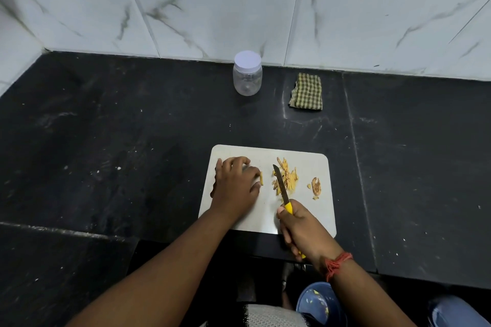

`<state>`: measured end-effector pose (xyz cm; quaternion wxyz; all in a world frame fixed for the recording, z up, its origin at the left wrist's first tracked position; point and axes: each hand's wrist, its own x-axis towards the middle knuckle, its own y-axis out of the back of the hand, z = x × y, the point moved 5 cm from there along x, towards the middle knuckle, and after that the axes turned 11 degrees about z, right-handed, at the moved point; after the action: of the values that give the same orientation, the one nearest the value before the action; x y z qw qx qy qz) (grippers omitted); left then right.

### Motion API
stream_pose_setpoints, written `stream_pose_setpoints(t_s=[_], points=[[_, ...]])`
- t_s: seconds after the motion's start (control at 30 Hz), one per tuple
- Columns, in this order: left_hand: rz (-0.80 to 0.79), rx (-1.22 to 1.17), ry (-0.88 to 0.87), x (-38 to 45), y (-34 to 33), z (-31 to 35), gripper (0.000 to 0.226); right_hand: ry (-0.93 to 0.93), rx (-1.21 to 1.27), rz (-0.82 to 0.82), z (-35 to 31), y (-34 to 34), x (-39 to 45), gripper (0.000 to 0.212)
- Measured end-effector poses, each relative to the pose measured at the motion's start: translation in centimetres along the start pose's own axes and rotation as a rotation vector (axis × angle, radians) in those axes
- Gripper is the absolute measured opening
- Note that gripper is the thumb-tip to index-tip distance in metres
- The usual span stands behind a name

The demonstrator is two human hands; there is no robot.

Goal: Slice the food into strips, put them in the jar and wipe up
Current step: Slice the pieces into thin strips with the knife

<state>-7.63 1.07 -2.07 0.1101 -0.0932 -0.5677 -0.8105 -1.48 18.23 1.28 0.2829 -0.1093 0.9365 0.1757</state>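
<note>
A white cutting board lies on the black counter. My left hand rests on its left part, fingers curled over a small piece of yellow food that shows at the fingertips. My right hand grips the yellow handle of a knife; its blade points away from me, beside a pile of yellow strips. A brown end piece with a few scraps lies at the board's right. A clear plastic jar with a white lid on stands at the back near the wall.
A folded green checked cloth lies right of the jar by the marble-tiled wall. The black counter is speckled with crumbs. A blue slipper shows below the counter edge.
</note>
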Motion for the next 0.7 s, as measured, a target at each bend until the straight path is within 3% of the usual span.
stream_pose_setpoints(t_s=[0.13, 0.33, 0.7], points=[[-0.008, 0.010, 0.029, -0.3, -0.1, 0.0, 0.030, 0.033, -0.107, 0.011, 0.0, -0.4, 0.1, 0.020], [-0.012, 0.005, 0.027, -0.1, -0.1, 0.0, 0.027, 0.062, -0.290, 0.045, -0.1, -1.0, 0.8, 0.017], [-0.001, -0.129, 0.201, 0.2, -0.7, -0.5, 0.030, 0.237, -0.542, 0.125, -0.5, -1.7, 2.4, 0.011]])
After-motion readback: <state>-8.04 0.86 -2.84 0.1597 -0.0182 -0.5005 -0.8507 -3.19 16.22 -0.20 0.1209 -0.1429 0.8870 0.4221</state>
